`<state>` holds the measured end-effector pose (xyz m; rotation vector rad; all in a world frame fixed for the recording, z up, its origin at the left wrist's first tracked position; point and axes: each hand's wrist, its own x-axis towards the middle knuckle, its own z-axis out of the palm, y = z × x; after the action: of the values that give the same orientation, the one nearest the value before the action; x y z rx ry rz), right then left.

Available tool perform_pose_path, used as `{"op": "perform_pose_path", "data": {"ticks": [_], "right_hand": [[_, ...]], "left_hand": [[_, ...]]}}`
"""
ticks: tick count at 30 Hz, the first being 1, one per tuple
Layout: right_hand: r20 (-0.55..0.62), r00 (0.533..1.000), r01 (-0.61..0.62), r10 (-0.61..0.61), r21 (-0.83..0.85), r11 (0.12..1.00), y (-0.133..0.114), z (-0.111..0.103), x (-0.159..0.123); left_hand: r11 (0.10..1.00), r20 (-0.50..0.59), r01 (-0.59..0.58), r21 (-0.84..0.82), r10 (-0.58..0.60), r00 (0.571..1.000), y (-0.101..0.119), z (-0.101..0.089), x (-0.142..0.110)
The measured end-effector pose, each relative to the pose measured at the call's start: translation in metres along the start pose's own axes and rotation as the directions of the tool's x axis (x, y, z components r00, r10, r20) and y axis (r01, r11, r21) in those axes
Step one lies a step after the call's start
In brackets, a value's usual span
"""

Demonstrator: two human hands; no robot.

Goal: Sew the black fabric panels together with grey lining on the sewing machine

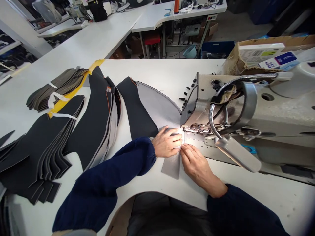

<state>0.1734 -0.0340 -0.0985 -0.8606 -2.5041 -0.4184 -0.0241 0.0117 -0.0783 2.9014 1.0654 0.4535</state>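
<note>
A grey fabric panel, joined to a black piece, lies on the white table with its edge at the sewing machine. My left hand rests flat on the grey panel, fingers stretched toward the lit needle area. Just below the presser foot, my right hand has its fingers pressed together at the panel's right edge; the thumb is mostly hidden. The panel's lower end sticks out between my hands. A lamp on the machine lights the spot.
Left of the panel lie a stack of black and grey pieces, black cut pieces and a tied grey bundle on yellow material. An open cardboard box stands behind the machine. More white tables extend at the back.
</note>
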Motion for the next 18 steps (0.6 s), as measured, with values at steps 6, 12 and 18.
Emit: {"op": "perform_pose_path", "data": {"ticks": [6, 12, 18], "right_hand": [[-0.019, 1.000, -0.004, 0.004, 0.010, 1.000, 0.005, 0.005, 0.005], [0.033, 0.999, -0.029, 0.026, 0.085, 0.996, 0.007, 0.010, -0.002], [0.056, 0.998, -0.026, 0.020, 0.092, 0.995, 0.007, 0.010, 0.000]], "left_hand": [[1.000, -0.019, 0.020, 0.021, -0.020, 1.000, -0.007, 0.004, 0.007], [0.992, -0.037, -0.120, 0.024, 0.121, 0.992, -0.019, 0.004, 0.002], [0.993, -0.072, -0.115, 0.025, 0.116, 0.991, -0.022, 0.007, 0.001]]}}
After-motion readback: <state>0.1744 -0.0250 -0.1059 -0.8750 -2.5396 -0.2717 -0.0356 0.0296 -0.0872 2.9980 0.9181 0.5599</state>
